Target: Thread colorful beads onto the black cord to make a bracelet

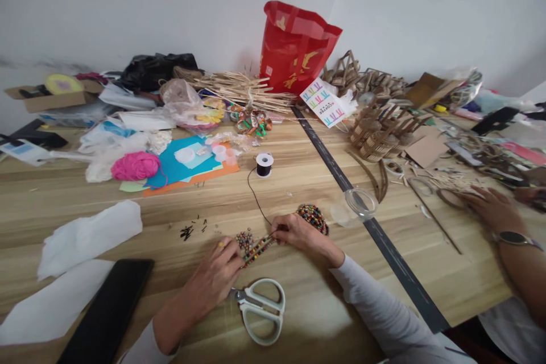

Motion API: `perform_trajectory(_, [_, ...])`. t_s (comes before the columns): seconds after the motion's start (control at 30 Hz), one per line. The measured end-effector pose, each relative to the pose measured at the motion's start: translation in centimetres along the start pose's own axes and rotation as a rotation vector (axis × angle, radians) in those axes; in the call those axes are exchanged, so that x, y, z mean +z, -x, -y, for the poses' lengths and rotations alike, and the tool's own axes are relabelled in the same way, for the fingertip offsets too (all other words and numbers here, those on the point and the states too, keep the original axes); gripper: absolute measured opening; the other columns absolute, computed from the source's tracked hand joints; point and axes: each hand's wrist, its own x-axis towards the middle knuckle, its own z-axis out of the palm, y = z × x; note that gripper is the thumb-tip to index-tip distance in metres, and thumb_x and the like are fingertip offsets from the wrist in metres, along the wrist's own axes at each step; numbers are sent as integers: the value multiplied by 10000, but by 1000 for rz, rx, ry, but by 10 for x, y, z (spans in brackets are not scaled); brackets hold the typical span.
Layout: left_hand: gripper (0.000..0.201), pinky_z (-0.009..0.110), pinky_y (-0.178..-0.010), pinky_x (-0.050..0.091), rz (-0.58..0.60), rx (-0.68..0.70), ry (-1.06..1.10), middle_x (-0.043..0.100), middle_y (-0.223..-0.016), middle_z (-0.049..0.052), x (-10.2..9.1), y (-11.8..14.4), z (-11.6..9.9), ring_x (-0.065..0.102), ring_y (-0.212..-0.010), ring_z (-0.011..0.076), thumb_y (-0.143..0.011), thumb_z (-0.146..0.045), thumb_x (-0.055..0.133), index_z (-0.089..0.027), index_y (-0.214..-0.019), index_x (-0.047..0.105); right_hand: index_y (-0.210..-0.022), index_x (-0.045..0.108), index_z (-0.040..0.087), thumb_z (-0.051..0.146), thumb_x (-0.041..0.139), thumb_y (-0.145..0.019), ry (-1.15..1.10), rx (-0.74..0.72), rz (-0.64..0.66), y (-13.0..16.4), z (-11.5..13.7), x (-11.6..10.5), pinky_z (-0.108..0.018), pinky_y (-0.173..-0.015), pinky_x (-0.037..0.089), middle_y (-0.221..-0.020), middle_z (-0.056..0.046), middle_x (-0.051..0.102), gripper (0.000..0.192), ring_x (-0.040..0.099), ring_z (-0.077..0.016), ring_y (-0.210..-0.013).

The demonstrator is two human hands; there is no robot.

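A short strand of colourful beads (257, 251) stretches between my hands. My left hand (219, 267) is closed on its near end, fingers pressed together. At the far end my right hand (294, 232) pinches the strand along with a black cord (256, 196). That cord runs back to a white spool (264, 165) wound with black. Loose beads (244, 240) lie just beyond the strand, and a coiled bead string (313, 217) sits behind my right hand. White-handled scissors (261, 310) rest in front of me, their blades partly hidden by my left hand.
Black bits (186, 232) lie left of the beads. A black phone-like slab (108, 310) and white paper (91, 233) are at left. A tape roll (362, 203) stands right; another person's hand (495, 207) works beyond it. Small woven baskets (379, 131) and a red bag (294, 51) stand behind.
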Motion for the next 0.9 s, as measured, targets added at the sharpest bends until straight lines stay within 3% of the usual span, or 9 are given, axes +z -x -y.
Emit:
perform_trajectory(0.47, [164, 369, -839, 411, -23, -97, 3, 531, -863, 42, -8, 15, 17, 460, -934, 225, -850, -87, 498, -180, -775, 611, -734, 657, 136, 56, 596, -712, 106, -62, 14, -8, 6, 19, -165, -538, 311, -623, 31, 580, 103, 482, -78, -562])
perform_trajectory(0.7, [175, 362, -830, 414, -13, -130, 43, 539, -880, 46, -11, 20, 22, 472, -940, 226, -843, -72, 490, -180, -780, 612, -765, 665, 130, 112, 610, -767, 85, 21, -54, 1, 16, 27, -170, -556, 337, -680, 1, 638, 58, 523, -93, -592])
perform_trajectory(0.9, [188, 331, -840, 426, 7, -158, 116, 580, -896, 24, -13, 21, 24, 520, -917, 197, -852, -99, 484, -207, -833, 637, -770, 627, 147, 131, 591, -792, 145, -66, -151, 3, 12, 40, -190, -586, 344, -684, -4, 619, 45, 514, -106, -609])
